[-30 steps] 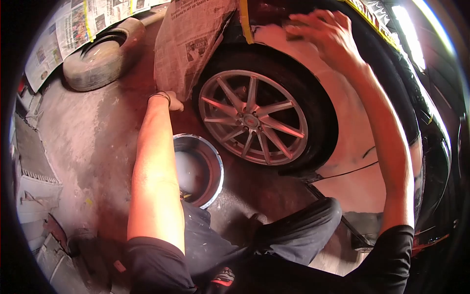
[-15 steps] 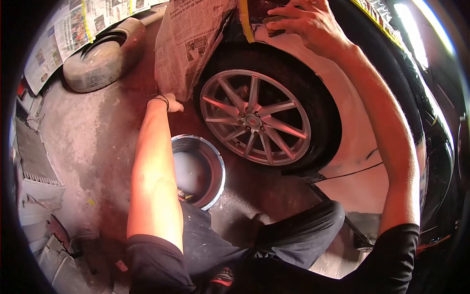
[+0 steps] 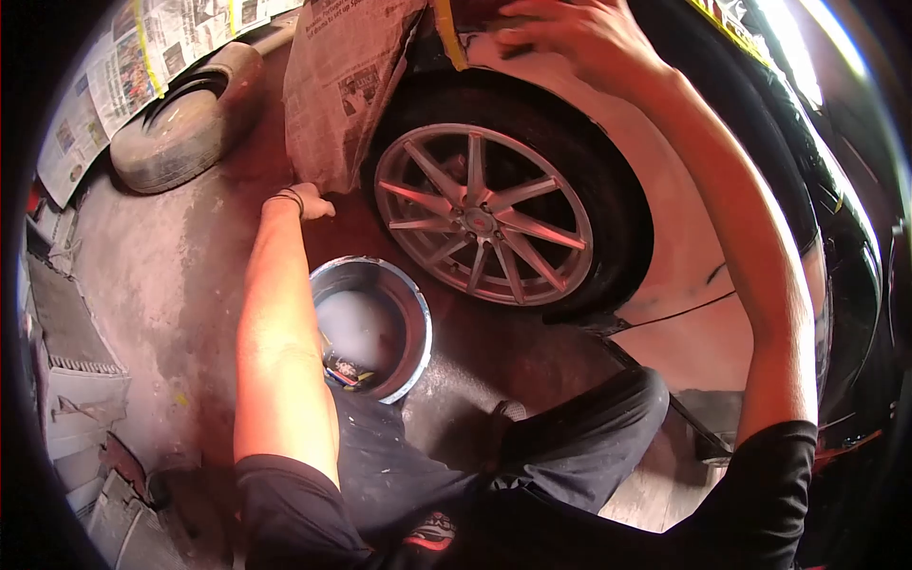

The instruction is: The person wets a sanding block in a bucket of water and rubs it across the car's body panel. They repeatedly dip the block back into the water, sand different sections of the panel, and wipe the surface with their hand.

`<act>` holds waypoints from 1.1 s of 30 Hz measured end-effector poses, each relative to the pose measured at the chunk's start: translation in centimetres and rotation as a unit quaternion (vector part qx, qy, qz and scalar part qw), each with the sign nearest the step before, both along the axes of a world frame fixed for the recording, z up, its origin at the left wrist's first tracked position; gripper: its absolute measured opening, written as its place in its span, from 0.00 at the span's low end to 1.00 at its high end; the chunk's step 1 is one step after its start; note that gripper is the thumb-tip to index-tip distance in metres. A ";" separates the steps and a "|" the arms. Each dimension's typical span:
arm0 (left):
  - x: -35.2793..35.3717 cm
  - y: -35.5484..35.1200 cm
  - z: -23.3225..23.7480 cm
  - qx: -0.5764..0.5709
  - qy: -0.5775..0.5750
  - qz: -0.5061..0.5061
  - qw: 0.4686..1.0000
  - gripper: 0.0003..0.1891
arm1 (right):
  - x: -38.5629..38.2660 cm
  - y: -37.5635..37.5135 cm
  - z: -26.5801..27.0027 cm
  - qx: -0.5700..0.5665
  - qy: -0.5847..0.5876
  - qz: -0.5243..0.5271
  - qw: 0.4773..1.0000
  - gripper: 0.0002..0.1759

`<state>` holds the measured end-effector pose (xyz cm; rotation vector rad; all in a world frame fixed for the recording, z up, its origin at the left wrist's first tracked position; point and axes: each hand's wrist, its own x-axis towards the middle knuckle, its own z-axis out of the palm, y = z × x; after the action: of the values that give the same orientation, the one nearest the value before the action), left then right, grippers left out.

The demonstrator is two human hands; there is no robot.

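Observation:
My right hand (image 3: 584,43) is at the top, over the pale fender (image 3: 670,204) above the wheel arch. It is blurred, with its fingers bent around a small dark flat piece that looks like sandpaper, now mostly hidden. My left hand (image 3: 312,201) is at the lower edge of a hanging newspaper sheet (image 3: 332,104), to the left of the wheel. Its fingers look curled, and whether they grip the paper is hidden. The silver alloy wheel (image 3: 480,223) with its black tire lies between my arms. Yellow tape (image 3: 448,33) edges the panel beside the newspaper.
A bucket (image 3: 425,332) of cloudy water, with small items inside, stands below my left hand. A loose tire (image 3: 176,142) lies at upper left under newspaper-covered bodywork (image 3: 114,76). Grey parts (image 3: 76,332) are piled along the left edge. My bent knee (image 3: 636,389) is near the car's sill.
My right hand has moved slightly left and up along the fender and is more blurred. The view has shifted a little, so wheel and bucket appear further left. My left hand stays by the newspaper.

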<state>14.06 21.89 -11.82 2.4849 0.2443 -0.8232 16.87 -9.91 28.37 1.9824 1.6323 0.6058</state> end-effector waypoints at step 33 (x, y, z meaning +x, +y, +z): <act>-5.9 7.3 1.0 0.126 -0.020 0.036 0.991 0.25 | -16.7 10.6 -41.2 -0.207 0.239 -0.217 0.924 0.18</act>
<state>8.12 29.22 -10.80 2.7054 0.4461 -0.7528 0.15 0.65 -12.80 2.1493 1.3391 -0.3917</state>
